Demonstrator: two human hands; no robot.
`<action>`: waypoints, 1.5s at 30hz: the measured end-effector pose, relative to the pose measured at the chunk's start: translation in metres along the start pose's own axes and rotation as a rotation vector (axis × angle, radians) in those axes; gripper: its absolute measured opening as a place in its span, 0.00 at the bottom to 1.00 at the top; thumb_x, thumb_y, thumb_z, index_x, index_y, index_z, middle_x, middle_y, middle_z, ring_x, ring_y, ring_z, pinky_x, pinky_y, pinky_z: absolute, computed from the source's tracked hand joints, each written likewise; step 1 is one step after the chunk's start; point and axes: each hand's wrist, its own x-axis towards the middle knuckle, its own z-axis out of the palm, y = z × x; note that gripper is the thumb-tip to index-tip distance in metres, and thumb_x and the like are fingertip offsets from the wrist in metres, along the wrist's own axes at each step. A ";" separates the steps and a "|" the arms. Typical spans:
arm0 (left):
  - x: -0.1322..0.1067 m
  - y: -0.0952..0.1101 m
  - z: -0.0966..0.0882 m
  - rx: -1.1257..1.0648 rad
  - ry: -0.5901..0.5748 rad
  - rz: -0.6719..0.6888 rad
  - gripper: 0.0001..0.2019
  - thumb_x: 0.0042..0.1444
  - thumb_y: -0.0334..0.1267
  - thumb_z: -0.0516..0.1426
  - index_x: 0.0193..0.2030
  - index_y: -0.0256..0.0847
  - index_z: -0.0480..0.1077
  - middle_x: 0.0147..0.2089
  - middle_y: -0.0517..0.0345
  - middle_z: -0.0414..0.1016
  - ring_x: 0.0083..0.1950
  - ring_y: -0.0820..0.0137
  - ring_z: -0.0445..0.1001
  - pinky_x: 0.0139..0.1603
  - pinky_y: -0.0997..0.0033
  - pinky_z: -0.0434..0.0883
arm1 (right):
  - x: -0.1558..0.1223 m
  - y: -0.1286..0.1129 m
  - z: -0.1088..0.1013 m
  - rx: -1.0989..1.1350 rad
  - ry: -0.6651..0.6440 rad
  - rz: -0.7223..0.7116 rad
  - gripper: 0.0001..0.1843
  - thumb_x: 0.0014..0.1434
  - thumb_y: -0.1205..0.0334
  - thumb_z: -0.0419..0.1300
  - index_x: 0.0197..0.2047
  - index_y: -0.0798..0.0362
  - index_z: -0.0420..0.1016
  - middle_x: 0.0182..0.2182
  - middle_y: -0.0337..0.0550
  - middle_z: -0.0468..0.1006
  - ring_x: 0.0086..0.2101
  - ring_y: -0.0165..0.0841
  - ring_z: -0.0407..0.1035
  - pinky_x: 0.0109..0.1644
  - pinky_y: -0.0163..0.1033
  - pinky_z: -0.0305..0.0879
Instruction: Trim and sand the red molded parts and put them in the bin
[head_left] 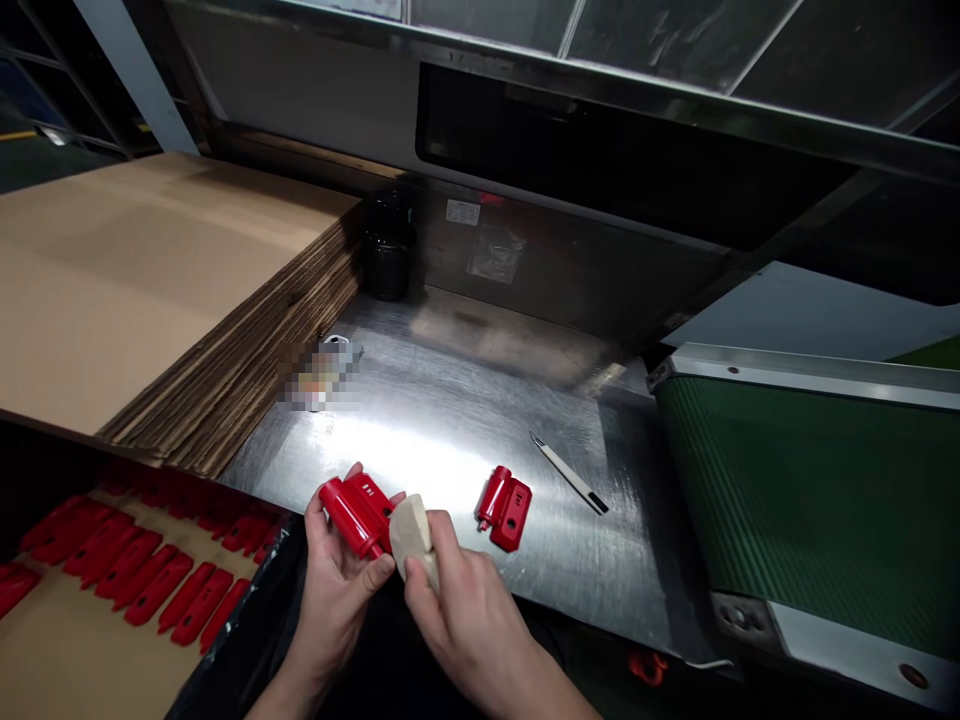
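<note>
My left hand [335, 570] is closed around a red plastic part [357, 513], held just above the near edge of the metal table [450, 420]. My right hand [461, 600] grips a beige pad or cloth block [411, 535] and presses it against the right end of that red part. A second red plastic part [505, 507] lies on the table a little to the right of my hands.
A slim blade tool [568, 473] lies on the table right of the loose part. A tall stack of flat cardboard [150, 290] fills the left. Several red parts [135, 570] lie in a box at lower left. A green conveyor belt [817, 490] runs on the right. A dark canister [388, 245] stands at the back.
</note>
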 end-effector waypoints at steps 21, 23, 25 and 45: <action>-0.001 0.002 0.003 -0.031 0.001 -0.018 0.45 0.54 0.36 0.75 0.73 0.62 0.59 0.86 0.47 0.47 0.69 0.48 0.77 0.63 0.59 0.82 | 0.002 -0.002 0.000 -0.056 0.030 0.000 0.16 0.72 0.58 0.45 0.57 0.53 0.66 0.27 0.41 0.81 0.25 0.42 0.78 0.29 0.41 0.59; -0.001 0.002 0.002 -0.037 0.007 -0.016 0.45 0.53 0.36 0.75 0.73 0.63 0.59 0.85 0.47 0.49 0.69 0.48 0.77 0.63 0.58 0.81 | 0.003 -0.002 0.001 -0.071 0.064 0.019 0.15 0.72 0.59 0.45 0.55 0.53 0.66 0.26 0.42 0.81 0.25 0.42 0.78 0.28 0.41 0.58; -0.002 0.002 0.001 -0.042 0.004 -0.034 0.46 0.54 0.37 0.75 0.73 0.63 0.58 0.84 0.46 0.52 0.69 0.47 0.77 0.64 0.56 0.81 | 0.004 -0.001 0.001 -0.055 0.054 -0.017 0.15 0.71 0.59 0.45 0.55 0.53 0.66 0.26 0.42 0.81 0.24 0.41 0.77 0.27 0.41 0.58; 0.003 0.005 -0.011 -0.374 -0.033 -0.226 0.23 0.57 0.57 0.69 0.59 0.60 0.81 0.74 0.51 0.74 0.73 0.34 0.70 0.75 0.24 0.61 | 0.102 0.048 -0.044 -0.256 0.245 0.204 0.11 0.72 0.62 0.54 0.52 0.56 0.73 0.48 0.59 0.83 0.51 0.50 0.76 0.51 0.47 0.65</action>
